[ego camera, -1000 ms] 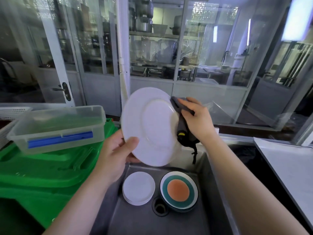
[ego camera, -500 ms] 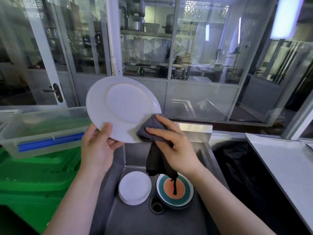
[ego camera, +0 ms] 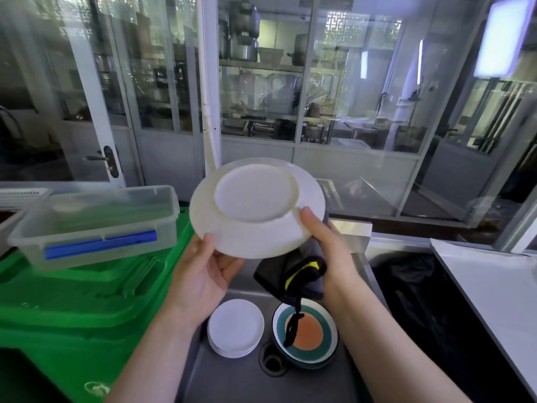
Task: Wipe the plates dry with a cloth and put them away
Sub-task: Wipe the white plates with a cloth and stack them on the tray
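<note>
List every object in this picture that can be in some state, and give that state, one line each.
white plate: held up over the sink, underside facing the camera
left hand: grips the plate's lower rim
right hand: holds plate and cloth
dark cloth: bunched under the plate, strap dangling
small white plates: stacked in the sink
coloured plate: lying face up
clear container: lid on

The white plate [ego camera: 255, 207] hides most of the cloth [ego camera: 293, 274].

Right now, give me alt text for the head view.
Two hands, left hand and right hand, hold a round white plate underside-up over a steel sink, with a dark grey cloth under the right hand. Below sit a stack of small white plates and a teal-and-orange plate.
</note>
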Demonstrator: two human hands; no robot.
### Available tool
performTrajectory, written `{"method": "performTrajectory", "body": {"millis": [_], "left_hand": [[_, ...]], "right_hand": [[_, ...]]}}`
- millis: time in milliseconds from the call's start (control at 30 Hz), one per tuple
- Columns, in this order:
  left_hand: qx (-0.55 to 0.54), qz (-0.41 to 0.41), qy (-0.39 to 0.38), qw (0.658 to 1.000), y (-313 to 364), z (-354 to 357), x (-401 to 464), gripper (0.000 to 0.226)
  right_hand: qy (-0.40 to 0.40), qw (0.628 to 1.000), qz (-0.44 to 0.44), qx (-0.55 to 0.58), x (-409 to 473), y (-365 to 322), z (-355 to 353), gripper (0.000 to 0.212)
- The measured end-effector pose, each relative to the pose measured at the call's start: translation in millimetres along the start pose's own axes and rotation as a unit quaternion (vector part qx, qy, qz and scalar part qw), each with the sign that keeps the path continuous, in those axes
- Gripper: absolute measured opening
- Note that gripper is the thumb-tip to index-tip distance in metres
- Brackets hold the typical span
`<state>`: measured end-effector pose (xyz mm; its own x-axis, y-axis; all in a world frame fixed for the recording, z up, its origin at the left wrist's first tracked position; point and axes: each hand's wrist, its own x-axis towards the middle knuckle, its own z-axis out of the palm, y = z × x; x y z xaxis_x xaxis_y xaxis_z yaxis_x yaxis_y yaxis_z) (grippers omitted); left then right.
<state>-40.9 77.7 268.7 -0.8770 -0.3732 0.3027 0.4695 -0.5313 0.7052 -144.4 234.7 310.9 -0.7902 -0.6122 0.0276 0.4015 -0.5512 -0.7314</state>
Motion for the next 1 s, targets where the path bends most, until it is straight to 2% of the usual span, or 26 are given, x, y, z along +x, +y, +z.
{"method": "performTrajectory", "body": {"millis": [33, 67, 100, 167, 233, 300, 400, 467, 567, 600, 667, 733, 800, 867, 900, 933, 1000], "left_hand": [[-0.014, -0.05, -0.053, 0.997, 2.7, -4.9, -1.5, 0.077], [-0.032, -0.073, -0.106, 0.991, 5.4, -11.0, -2.7, 0.091], [-0.058, -0.083, -0.136, 0.985, 10.8, -15.4, -3.7, 0.093], [-0.082, -0.083, -0.082, 0.99, 21.3, -23.8, -1.8, 0.081], [-0.135, -0.144, -0.033, 0.98, 33.2, -30.2, 6.6, 0.074], [-0.036, -0.128, 0.029, 0.991, 43.7, -34.4, 16.9, 0.065], [0.091, -0.117, 0.049, 0.988, 52.1, -25.8, 26.0, 0.034], [0.131, -0.11, 0.054, 0.984, 52.0, -20.7, 25.0, 0.031], [0.13, -0.063, 0.028, 0.989, 49.3, -18.8, 20.7, 0.034], [0.128, -0.048, 0.016, 0.99, 49.5, -17.5, 19.8, 0.035], [0.135, -0.025, 0.005, 0.991, 51.0, -13.4, 20.4, 0.038], [0.154, -0.002, 0.006, 0.988, 52.0, -6.4, 22.8, 0.036], [0.169, 0.02, 0.018, 0.985, 50.5, 0.7, 24.4, 0.03], [0.181, 0.046, 0.026, 0.982, 47.9, 5.0, 24.6, 0.028], [0.184, 0.062, 0.033, 0.98, 47.0, 6.4, 24.3, 0.031], [0.178, 0.078, 0.045, 0.98, 46.4, 7.3, 24.5, 0.035], [0.149, 0.109, 0.08, 0.98, 46.6, 9.1, 26.0, 0.038]], "right_hand": [[-0.004, 1.0, 0.005, 0.007, 1.1, -4.6, -1.6, 0.056], [-0.011, 1.0, 0.004, 0.004, 0.1, -9.9, -2.1, 0.055], [-0.025, 1.0, 0.0, -0.006, -0.7, -15.0, -4.0, 0.054], [-0.05, 0.998, 0.005, -0.038, -1.5, -24.2, -9.0, 0.053], [-0.071, 0.994, 0.023, -0.083, -3.3, -31.6, -9.6, 0.056], [-0.074, 0.992, 0.033, -0.1, -4.0, -34.8, -10.9, 0.055], [-0.064, 0.99, 0.046, -0.119, -3.9, -37.2, -13.8, 0.054], [-0.031, 0.99, 0.055, -0.124, -2.1, -38.9, -14.3, 0.057], [0.149, 0.98, 0.011, -0.13, 9.1, -40.4, -21.8, 0.045], [0.204, 0.968, -0.033, -0.14, 13.8, -41.7, -25.6, 0.038], [0.231, 0.946, -0.139, -0.179, 21.5, -44.8, -29.5, 0.032], [0.174, 0.908, -0.247, -0.29, 23.6, -48.1, -23.3, 0.035], [0.078, 0.818, -0.338, -0.458, 24.1, -49.4, -12.6, 0.048], [0.008, 0.721, -0.373, -0.584, 25.6, -47.5, -3.7, 0.055], [-0.004, 0.69, -0.371, -0.621, 24.6, -46.3, 0.0, 0.055], [-0.008, 0.675, -0.364, -0.642, 22.1, -44.7, 3.4, 0.056], [-0.019, 0.672, -0.348, -0.653, 13.9, -37.9, 8.6, 0.058]]}}
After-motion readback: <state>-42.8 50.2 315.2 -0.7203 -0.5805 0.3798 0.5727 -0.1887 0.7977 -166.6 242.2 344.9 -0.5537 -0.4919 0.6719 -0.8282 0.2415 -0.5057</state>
